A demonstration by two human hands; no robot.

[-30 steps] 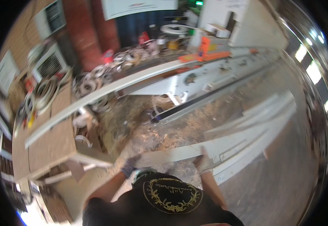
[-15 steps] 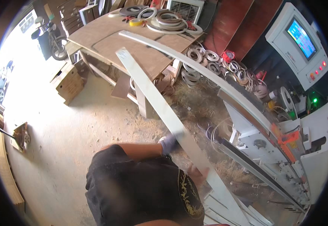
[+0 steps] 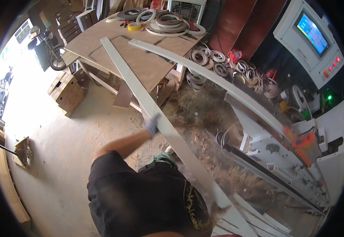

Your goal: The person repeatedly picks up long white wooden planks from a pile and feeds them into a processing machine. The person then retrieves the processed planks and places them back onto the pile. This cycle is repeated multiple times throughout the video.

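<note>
Pale wood strip (image 3: 156,110): long, narrow, held on a slant, its far end over the plywood tabletop (image 3: 140,59) at upper left, its near end low at the right beside the person's dark shirt. Long axis runs upper left to lower right. Left hand (image 3: 152,126), grey-gloved, is wrapped round the strip's left edge near mid-length. Right hand (image 3: 218,208) grips the near end; blurred, fingers not clear. Second pale strip (image 3: 203,73), curved, reaches from the tabletop to the white machine (image 3: 298,154) at right. Rolls of edge tape (image 3: 168,23) lie at the tabletop's far edge; more rolls (image 3: 219,67) piled below. Cardboard boxes (image 3: 67,93) stand left of the tabletop. Control panel (image 3: 312,37), white with blue screen, upper right. Open dusty floor (image 3: 57,158) at left.
</note>
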